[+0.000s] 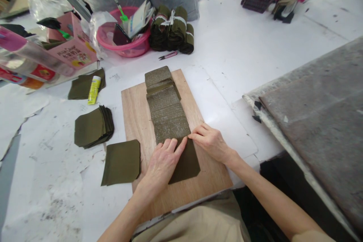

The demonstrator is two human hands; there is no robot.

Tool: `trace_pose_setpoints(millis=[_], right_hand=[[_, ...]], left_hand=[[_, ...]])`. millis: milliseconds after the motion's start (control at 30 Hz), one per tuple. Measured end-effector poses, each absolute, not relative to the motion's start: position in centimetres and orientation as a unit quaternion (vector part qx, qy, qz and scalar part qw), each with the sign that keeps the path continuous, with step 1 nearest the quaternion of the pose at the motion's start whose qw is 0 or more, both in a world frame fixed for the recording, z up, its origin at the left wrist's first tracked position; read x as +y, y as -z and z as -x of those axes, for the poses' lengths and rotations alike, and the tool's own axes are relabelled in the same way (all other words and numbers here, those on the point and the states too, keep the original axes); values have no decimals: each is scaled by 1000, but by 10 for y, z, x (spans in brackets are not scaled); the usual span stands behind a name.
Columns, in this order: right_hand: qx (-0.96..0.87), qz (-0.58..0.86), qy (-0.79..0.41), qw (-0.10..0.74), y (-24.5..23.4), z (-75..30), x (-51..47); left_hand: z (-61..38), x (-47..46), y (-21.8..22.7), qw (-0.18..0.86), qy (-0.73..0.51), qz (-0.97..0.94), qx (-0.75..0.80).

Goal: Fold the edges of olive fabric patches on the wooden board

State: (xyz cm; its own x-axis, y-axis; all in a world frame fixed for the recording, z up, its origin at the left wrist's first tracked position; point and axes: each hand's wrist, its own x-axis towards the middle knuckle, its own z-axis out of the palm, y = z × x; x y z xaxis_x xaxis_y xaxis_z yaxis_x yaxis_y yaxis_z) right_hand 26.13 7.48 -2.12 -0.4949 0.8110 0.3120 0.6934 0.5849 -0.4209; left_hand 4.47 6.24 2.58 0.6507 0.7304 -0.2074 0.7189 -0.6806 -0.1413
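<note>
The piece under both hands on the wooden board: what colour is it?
Dark olive green; the piece shows plainly in the head view, on the wooden board.

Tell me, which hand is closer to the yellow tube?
Left. The left hand lies on the board's near end, below and right of the yellow tube; the right hand is farther right.

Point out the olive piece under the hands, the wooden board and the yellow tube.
olive piece (pixel 187 162), head view, its bare lower half.
wooden board (pixel 136 113), head view, bare left part.
yellow tube (pixel 93 89), head view, middle of its body.
</note>
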Motion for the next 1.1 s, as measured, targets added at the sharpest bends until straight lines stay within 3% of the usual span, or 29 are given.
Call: trace_pose_setpoints(millis=[500, 667, 900, 1100], right_hand=[[-892, 389, -43, 226, 17, -264, 72], [-879, 409, -104, 223, 17, -273, 68], [-779, 521, -175, 300, 21, -264, 59], [-831, 488, -143, 226, 18, -256, 54]], left_hand=[[-53, 65, -36, -11, -160, 897, -411], [-55, 64, -37, -25, -158, 896, -415], [-54, 61, -34, -18, -137, 897, -421], [-48, 58, -29, -12, -121, 898, -424]])
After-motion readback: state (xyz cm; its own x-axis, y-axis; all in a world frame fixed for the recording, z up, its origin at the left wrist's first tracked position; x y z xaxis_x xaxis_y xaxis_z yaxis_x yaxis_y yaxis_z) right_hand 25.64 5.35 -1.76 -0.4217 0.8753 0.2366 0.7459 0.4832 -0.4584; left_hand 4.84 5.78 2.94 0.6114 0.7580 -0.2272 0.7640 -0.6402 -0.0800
